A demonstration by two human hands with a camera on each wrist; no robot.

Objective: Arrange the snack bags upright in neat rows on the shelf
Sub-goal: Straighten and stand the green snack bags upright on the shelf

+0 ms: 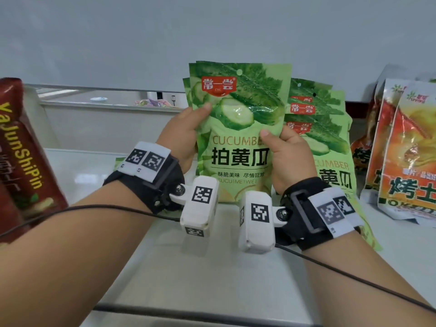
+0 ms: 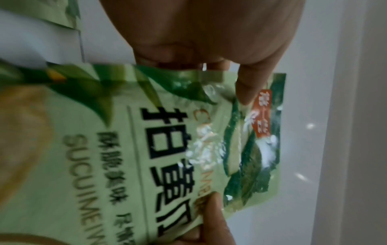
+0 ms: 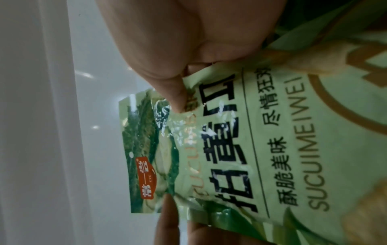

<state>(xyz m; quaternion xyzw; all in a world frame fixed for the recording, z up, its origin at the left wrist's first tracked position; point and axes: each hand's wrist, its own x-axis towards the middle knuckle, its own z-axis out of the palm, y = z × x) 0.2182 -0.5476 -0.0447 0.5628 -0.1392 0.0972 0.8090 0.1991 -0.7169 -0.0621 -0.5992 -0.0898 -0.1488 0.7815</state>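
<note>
A green cucumber snack bag (image 1: pixel 238 119) stands upright at the centre of the white shelf (image 1: pixel 200 267), with at least one more green bag pressed behind it. My left hand (image 1: pixel 186 133) grips its left edge, thumb on the front. My right hand (image 1: pixel 286 152) grips its right edge the same way. The left wrist view shows the bag (image 2: pixel 188 149) with my thumb on its front. The right wrist view shows the same bag (image 3: pixel 230 149) pinched under my right thumb. More green cucumber bags (image 1: pixel 323 128) lean against the wall just right of it.
Dark red snack bags (image 1: pixel 21 149) lean at the left edge. Orange-yellow bags (image 1: pixel 405 149) stand at the right. A pale wall (image 1: pixel 212 31) backs the shelf. A glass counter (image 1: pixel 106 97) lies beyond on the left. Black cables trail from both wrists.
</note>
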